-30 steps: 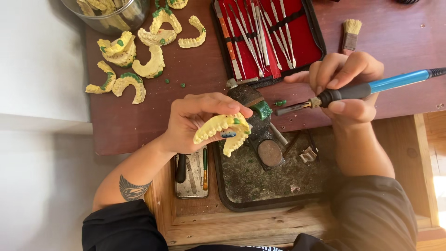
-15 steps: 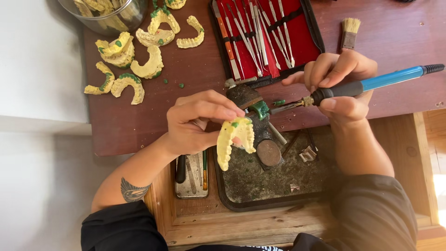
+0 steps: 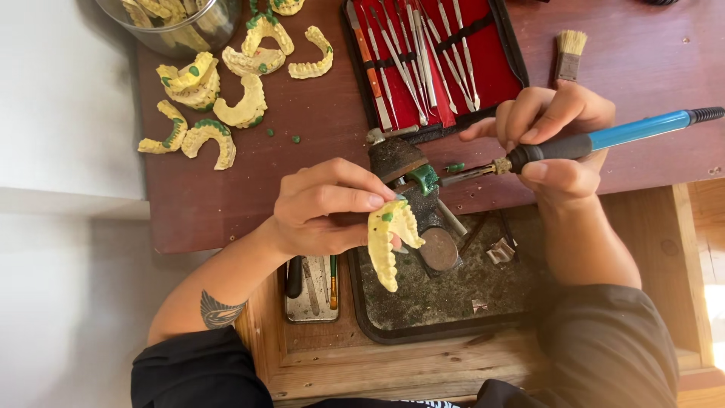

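the left hand is pinching a yellow horseshoe-shaped plaster dental cast. the right hand is gripping a blue-handled heated wax tool. beyond both hands, a red-lined case is holding metal instruments.

A dental technician's workshop, by the look of it. Beyond the left hand, yellow plaster jaw casts lie scattered on the dark wooden bench. Just above the right hand, a red case of steel instruments lies open; below both hands sits a wax-crusted tray.
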